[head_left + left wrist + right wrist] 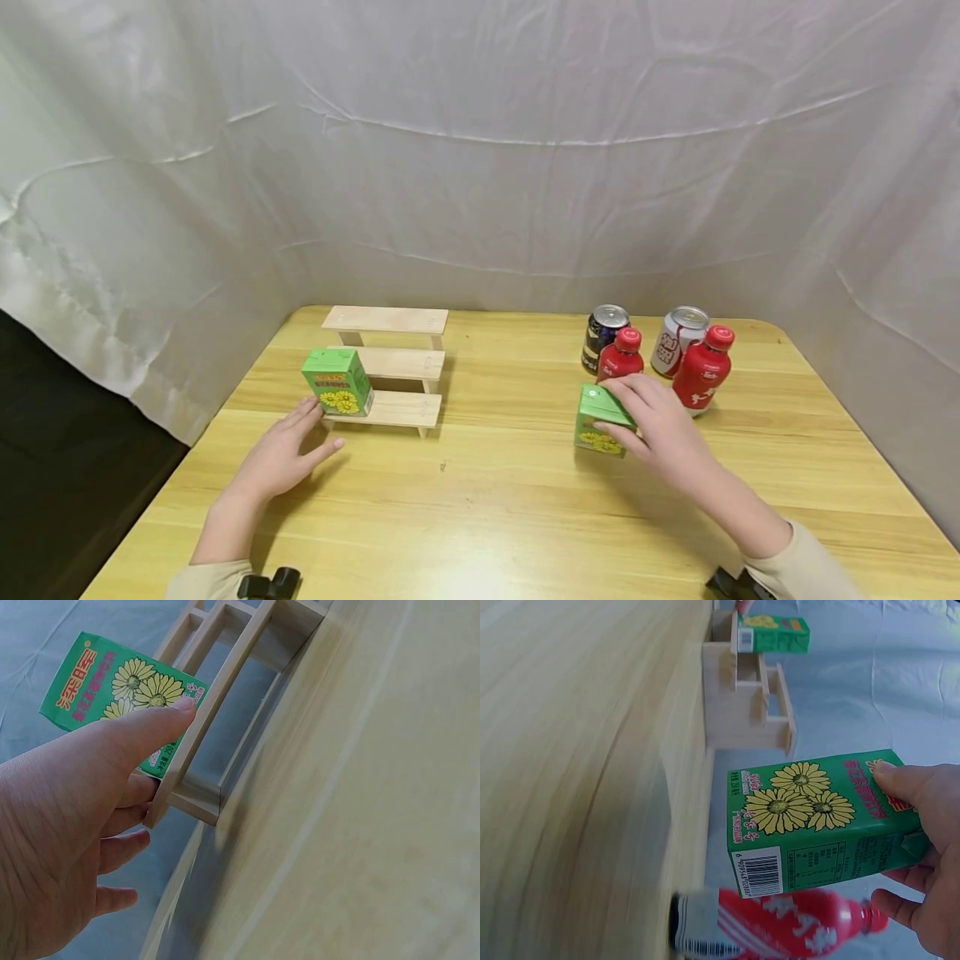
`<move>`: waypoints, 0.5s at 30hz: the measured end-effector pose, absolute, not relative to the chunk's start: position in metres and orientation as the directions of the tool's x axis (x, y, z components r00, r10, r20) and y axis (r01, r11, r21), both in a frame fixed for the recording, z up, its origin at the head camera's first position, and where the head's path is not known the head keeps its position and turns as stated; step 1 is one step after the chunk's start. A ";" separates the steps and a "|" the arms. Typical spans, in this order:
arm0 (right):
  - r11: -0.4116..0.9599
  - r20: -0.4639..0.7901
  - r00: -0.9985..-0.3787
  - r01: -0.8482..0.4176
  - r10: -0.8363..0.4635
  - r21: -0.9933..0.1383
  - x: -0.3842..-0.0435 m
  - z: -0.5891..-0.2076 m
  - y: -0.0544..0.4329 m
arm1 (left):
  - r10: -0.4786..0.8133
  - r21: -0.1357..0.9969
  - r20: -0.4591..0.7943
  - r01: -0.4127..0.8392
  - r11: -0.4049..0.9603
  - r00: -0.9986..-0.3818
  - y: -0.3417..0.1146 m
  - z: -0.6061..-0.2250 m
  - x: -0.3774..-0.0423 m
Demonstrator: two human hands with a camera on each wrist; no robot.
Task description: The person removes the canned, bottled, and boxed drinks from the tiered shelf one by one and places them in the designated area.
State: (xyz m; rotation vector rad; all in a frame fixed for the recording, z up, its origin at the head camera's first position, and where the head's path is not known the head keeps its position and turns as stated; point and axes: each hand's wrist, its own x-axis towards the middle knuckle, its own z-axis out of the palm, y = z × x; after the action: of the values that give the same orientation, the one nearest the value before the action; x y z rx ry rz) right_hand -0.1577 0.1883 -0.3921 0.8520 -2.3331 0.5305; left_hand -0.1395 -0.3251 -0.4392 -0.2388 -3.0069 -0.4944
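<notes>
A green drink carton (337, 383) with yellow flowers stands on the lowest step, at the left end, of a small wooden three-step shelf (405, 408). My left hand (279, 454) is at that end of the shelf, its fingers loosely extended and thumb spread; in the left wrist view the thumb passes in front of the carton (127, 682). Whether it touches the carton, I cannot tell. My right hand (660, 425) grips a second green carton (810, 817) by its top, between thumb and fingers. This carton hangs above the table, as the right wrist view shows.
Behind my right hand stand two red bottles (703, 371), a dark can (597, 340) and a white can (675, 343). The wooden table (480, 492) spans between shelf and bottles. A pale curtain (525, 192) hangs behind and at both sides.
</notes>
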 end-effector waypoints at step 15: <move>0.748 0.655 -0.625 -0.650 -0.425 -0.134 -0.151 -0.396 0.243 | 0.142 0.275 0.107 0.167 0.947 -0.984 -0.324 -0.438 -0.140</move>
State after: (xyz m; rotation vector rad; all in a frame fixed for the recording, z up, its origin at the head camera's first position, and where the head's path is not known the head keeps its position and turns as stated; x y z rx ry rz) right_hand -0.1508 0.2431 -0.3962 0.8046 -2.3340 0.4818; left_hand -0.1398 -0.3239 -0.4377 -0.2398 -3.0145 -0.4373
